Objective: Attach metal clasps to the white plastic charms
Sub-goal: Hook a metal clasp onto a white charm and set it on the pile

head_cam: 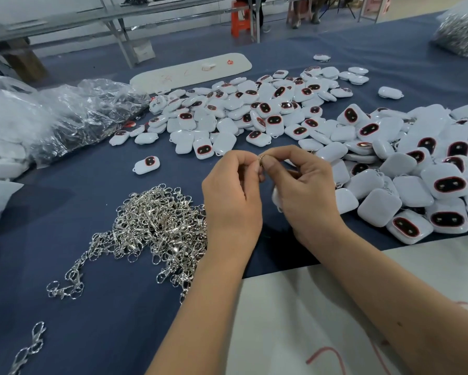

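Above the blue cloth (pixel 113 307), left hand (pixel 231 196) and right hand (pixel 303 185) both pinching one metal ring (pixel 262 159)

left hand (pixel 231 196) and right hand (pixel 303 185) pinch a small metal ring (pixel 262 158) between fingertips, above blue cloth (pixel 105 307). clasp pile (pixel 157 226) left, white charms (pixel 268 112) beyond.

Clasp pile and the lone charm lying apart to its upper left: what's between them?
Only bare blue cloth separates the clasp pile from the lone charm, as the head view shows.
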The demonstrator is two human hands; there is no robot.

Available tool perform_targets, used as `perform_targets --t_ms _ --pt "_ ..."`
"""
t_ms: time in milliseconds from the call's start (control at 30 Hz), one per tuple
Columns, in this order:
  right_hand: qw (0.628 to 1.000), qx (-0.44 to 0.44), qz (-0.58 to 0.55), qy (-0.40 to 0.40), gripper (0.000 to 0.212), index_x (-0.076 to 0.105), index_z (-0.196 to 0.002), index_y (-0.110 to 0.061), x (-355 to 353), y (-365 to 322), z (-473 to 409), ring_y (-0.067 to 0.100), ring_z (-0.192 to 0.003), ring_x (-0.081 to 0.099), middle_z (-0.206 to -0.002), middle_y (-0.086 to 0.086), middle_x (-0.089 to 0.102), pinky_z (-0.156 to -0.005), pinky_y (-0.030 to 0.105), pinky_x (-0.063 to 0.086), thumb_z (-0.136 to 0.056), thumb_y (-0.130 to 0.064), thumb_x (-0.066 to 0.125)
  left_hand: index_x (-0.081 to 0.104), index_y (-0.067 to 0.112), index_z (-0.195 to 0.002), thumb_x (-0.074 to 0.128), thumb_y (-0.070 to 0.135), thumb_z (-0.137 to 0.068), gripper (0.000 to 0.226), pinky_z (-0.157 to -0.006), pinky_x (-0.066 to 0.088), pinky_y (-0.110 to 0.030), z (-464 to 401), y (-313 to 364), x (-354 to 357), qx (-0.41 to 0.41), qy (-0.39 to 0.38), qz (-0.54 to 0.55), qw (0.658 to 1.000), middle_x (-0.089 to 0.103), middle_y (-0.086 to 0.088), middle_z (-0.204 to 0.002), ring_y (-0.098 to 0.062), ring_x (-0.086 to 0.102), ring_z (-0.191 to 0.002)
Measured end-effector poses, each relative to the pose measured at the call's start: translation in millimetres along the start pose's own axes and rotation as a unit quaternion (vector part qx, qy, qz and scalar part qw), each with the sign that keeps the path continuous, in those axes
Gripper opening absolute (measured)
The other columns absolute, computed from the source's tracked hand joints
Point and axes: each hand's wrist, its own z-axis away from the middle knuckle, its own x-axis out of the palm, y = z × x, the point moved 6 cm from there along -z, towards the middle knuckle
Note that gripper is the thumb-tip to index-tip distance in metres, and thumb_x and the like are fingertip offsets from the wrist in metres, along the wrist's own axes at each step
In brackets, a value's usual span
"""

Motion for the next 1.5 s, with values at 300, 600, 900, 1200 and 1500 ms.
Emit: perform_targets --t_ms 300,600,900,1200,1500 --pt "0.999 0.027 -0.020 -0.024 0.016 0.073 -0.088 -0.018 6 10 -1 0.013 -0.037 0.042 -0.072 0.002 0.069 -0.038 0.023 0.030 -0.102 -0.016 0.064 0.065 0.008 -0.091 0.057 0.007 -0.099 0.011 -0.073 0.054 -0.043 -1 -2 -5 -0.004 0.008 -0.024 1.000 0.067 0.001 -0.078 -0.019 0.066 -0.076" --pt "0.983 0.153 -0.042 0.096 0.028 0.070 -0.087 -0.015 -12 22 -11 0.015 -0.058 0.051 -0.070 0.001 0.057 -0.051 0.026 0.040 -0.106 -0.030 0.057 0.059 0.007 -0.093 0.048 -0.002 -0.098 0.016 -0.079 0.054 -0.049 -7 -15 -5 -0.031 -0.098 -0.126 0.987 0.065 -0.002 -0.092 -0.025 0.063 -0.085" --pt "0.994 0.075 0.023 0.072 0.016 0.072 -0.104 -0.020 -18 17 -17 0.012 -0.067 0.063 -0.081 -0.006 0.070 -0.067 0.027 0.053 -0.089 -0.023 0.078 0.058 0.012 -0.091 0.049 0.004 -0.100 0.014 -0.082 0.050 -0.049 -3 -12 4 -0.038 -0.174 -0.151 0.972 0.065 -0.001 -0.087 -0.026 0.061 -0.087" --pt "0.983 0.022 0.165 0.082 0.013 0.069 -0.101 -0.020 -15 11 -12 0.001 -0.054 0.054 -0.078 -0.002 0.070 -0.057 0.017 0.043 -0.093 -0.028 0.076 0.057 0.013 -0.092 0.051 0.007 -0.100 0.012 -0.078 0.050 -0.052 0 -14 8 -0.032 -0.190 -0.165 0.967 0.063 -0.002 -0.090 -0.027 0.060 -0.085" --pt "0.976 0.010 0.204 0.078 0.013 0.067 -0.101 -0.018 -12 4 -7 0.003 -0.068 0.061 -0.085 -0.003 0.071 -0.063 0.013 0.044 -0.093 -0.024 0.074 0.056 0.016 -0.090 0.053 -0.001 -0.094 0.017 -0.077 0.048 -0.046 0 -12 10 -0.062 -0.177 -0.210 0.959 0.062 -0.001 -0.091 -0.027 0.057 -0.085"
